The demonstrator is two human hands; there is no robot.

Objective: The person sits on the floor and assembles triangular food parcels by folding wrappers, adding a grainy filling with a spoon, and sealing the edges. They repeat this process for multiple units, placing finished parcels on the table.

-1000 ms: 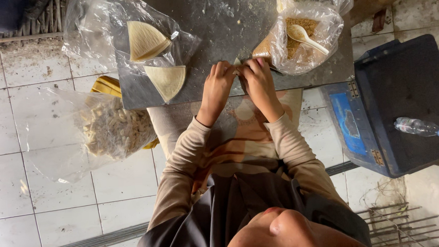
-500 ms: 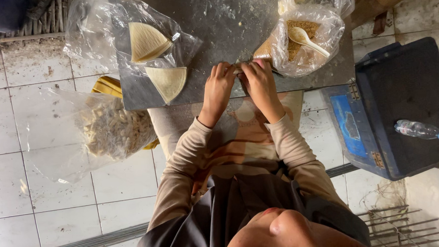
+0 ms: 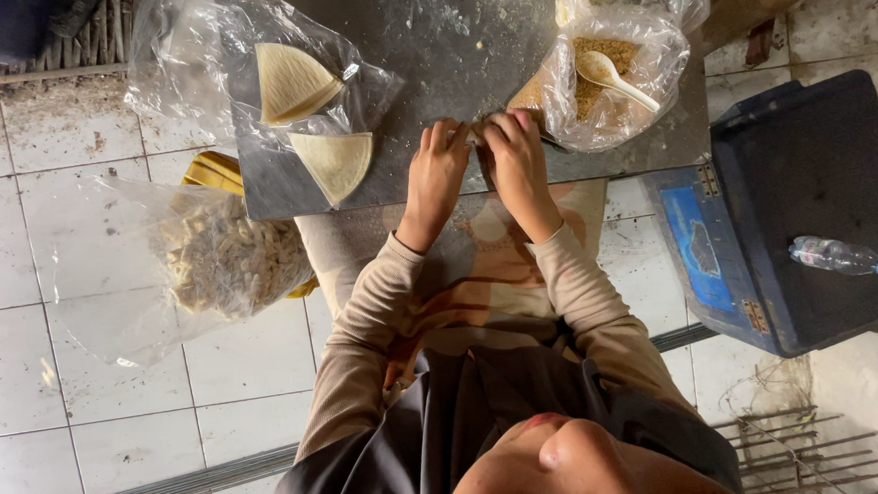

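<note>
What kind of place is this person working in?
Probably a home or small food-making spot on a tiled floor: a floured metal board, quarter-round pastry sheets, and a bag of crumbly filling with a spoon.

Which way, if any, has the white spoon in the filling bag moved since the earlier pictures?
No. The white spoon lies at the same slant in the bag of brown filling, its place unchanged against the metal tray's right edge.

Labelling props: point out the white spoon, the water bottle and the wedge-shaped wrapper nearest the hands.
white spoon [image 3: 613, 77], head view, on its handle.
water bottle [image 3: 840, 256], head view, mid-body.
wedge-shaped wrapper [image 3: 334, 162], head view, centre of the flat sheet.
</note>
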